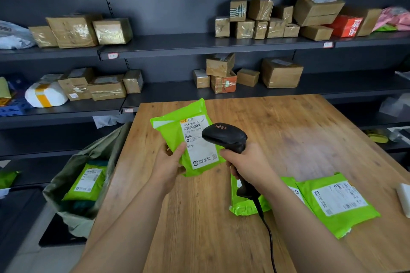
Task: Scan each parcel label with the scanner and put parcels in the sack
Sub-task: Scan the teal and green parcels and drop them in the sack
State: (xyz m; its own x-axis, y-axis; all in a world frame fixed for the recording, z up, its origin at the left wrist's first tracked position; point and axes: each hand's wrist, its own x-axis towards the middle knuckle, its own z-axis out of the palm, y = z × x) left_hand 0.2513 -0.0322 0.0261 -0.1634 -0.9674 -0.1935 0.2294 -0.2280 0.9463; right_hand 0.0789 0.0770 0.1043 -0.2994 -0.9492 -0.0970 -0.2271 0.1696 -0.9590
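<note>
Scanning step was judged in hand. Green parcel [188, 137] was pinched at lower left edge by left hand [169, 165], thumb on front, label faced up. Scanner [224, 135] was gripped at handle by right hand [248, 165], fingers clenched round it, head just beyond knuckles, over label. Next move judged: parcel to be carried left of fingers, dropped into sack [73, 184]. Two more parcels [337, 201] were left on table [288, 139] beyond right wrist.

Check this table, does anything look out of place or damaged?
Nothing stands out. The left hand holds a green parcel facing the scanner in the right hand; one parcel lies in the sack, other parcels flat on the table.
</note>
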